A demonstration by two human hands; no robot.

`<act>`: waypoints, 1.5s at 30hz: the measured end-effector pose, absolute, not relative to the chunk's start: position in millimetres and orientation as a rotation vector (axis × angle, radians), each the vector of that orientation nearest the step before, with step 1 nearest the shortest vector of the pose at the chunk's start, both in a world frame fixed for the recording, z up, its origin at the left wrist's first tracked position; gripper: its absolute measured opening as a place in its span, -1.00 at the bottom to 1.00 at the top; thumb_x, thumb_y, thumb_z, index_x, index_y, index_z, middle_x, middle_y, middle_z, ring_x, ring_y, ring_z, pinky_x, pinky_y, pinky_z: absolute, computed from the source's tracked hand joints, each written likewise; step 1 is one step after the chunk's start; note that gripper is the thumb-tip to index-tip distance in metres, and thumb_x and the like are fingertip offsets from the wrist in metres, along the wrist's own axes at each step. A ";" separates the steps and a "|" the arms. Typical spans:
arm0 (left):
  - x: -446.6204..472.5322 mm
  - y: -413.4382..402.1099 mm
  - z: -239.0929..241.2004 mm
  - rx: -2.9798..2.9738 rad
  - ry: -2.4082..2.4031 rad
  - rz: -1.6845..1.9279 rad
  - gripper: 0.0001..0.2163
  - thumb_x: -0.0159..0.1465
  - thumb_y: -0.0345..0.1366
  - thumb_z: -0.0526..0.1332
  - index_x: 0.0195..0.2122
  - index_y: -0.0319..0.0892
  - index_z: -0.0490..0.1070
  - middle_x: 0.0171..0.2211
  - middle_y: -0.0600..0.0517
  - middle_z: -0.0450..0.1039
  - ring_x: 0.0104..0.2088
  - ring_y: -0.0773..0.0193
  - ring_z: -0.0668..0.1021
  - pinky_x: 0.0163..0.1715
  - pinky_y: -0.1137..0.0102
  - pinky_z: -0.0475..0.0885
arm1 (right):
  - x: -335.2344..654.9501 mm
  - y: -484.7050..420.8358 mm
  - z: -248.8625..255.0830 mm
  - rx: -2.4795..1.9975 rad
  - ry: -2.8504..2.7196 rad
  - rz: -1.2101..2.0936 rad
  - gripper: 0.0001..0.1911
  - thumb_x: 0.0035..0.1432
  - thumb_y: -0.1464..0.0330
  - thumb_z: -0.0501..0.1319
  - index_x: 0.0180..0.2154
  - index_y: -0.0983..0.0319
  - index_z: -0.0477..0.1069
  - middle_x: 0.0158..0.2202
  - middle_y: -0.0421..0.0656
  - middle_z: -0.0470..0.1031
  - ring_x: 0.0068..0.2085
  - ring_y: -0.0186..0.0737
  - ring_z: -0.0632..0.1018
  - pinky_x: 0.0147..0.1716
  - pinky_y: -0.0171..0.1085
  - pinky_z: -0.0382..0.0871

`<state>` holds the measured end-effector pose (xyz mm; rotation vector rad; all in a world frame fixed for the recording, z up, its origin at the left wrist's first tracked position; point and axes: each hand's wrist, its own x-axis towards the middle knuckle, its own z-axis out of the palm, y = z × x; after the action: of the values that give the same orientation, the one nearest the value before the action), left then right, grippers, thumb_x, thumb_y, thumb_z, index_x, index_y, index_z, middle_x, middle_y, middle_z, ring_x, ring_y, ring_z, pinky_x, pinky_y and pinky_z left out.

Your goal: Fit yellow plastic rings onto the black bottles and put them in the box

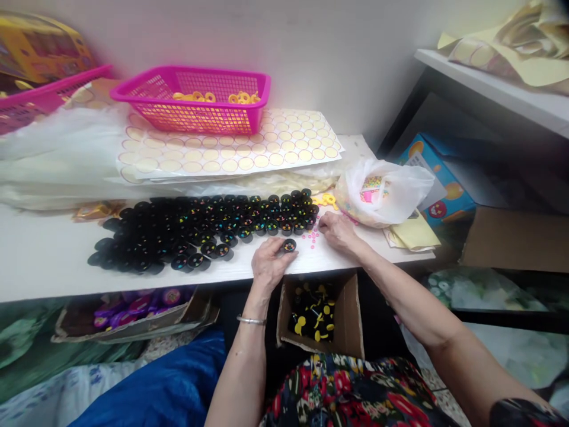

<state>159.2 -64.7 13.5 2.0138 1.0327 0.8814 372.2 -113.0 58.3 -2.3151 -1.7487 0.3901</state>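
My left hand (269,261) is closed around a small black cup (289,245) with coloured beads inside, held at the front edge of the white table (48,261). My right hand (336,230) rests on the table with its fingertips pinched over a scatter of tiny pink beads (312,236); what it grips is too small to see. Several black cups (195,231) filled with coloured beads stand in rows just left of both hands.
A pink basket (195,98) with yellow rings sits on sheets of round stickers (231,148) at the back. A plastic bag (382,190) of beads lies right of my right hand. A cardboard box (317,314) of black and yellow parts stands below the table edge.
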 end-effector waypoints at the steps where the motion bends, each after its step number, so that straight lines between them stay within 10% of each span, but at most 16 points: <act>1: 159.4 -64.9 13.9 2.013 1.036 0.880 -0.73 -0.01 -0.18 0.33 -0.27 -0.12 0.51 -0.31 0.05 0.46 -0.26 0.28 0.47 -0.23 0.42 0.39 | 373.6 -114.9 57.4 -2.286 -1.747 0.407 -0.80 0.07 0.43 0.04 -0.32 0.25 0.43 -0.25 -0.11 0.44 -0.25 -0.24 0.41 -0.34 -0.33 0.13; 45: 161.4 -68.7 23.0 2.024 1.025 0.859 -0.70 -0.04 -0.10 0.34 -0.30 -0.12 0.52 -0.30 0.04 0.47 -0.26 0.25 0.46 -0.26 0.41 0.35 | 363.6 -120.6 60.6 -2.282 -1.827 0.125 -0.78 0.15 0.43 0.00 -0.31 0.27 0.42 -0.29 -0.07 0.44 -0.26 -0.21 0.43 -0.34 -0.32 0.17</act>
<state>161.4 -68.7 23.0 2.0242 1.0253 0.8586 363.6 -120.6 60.6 -2.2818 -1.8271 0.1247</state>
